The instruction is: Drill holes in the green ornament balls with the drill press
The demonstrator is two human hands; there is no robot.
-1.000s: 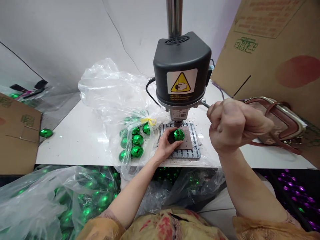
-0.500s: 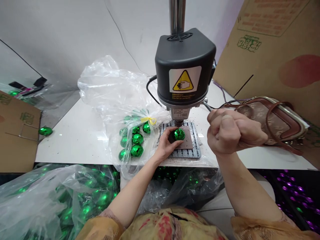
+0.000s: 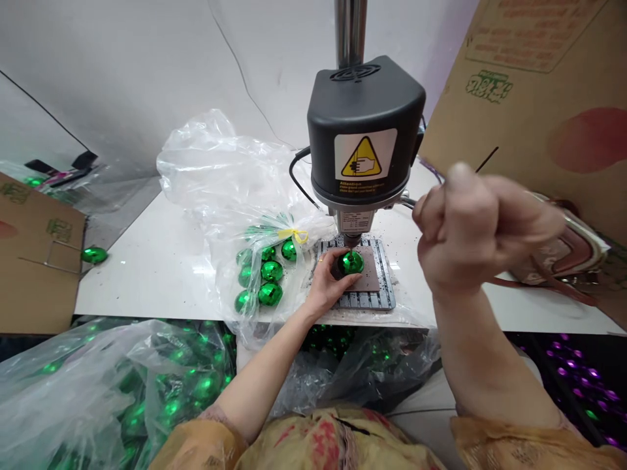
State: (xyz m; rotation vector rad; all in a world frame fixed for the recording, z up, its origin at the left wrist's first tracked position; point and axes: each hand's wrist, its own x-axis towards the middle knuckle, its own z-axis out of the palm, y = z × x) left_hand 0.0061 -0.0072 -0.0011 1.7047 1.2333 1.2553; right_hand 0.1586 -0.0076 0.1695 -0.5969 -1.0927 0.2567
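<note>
My left hand (image 3: 329,279) holds a shiny green faceted ball (image 3: 351,264) between thumb and fingers. The ball rests on a brown board (image 3: 371,273) laid over the drill press's slotted metal base (image 3: 386,297). Right above it is the bit of the black drill press (image 3: 365,124), which carries a yellow warning sticker. The bit's tip is at the top of the ball. My right hand (image 3: 470,228), slightly blurred, is closed in a fist around the end of the press's metal lever (image 3: 406,202). Dark shavings lie scattered around the base.
Left of the press, several green balls (image 3: 270,294) lie in and around a clear plastic bag (image 3: 206,189) tied with yellow. A large bag of green balls (image 3: 166,391) sits below the table edge. A handbag (image 3: 573,254) and a cardboard box (image 3: 529,85) stand at right.
My right fist has risen and swung right with the lever, and the drill bit has lifted a little. My left hand stays on the green ball.
</note>
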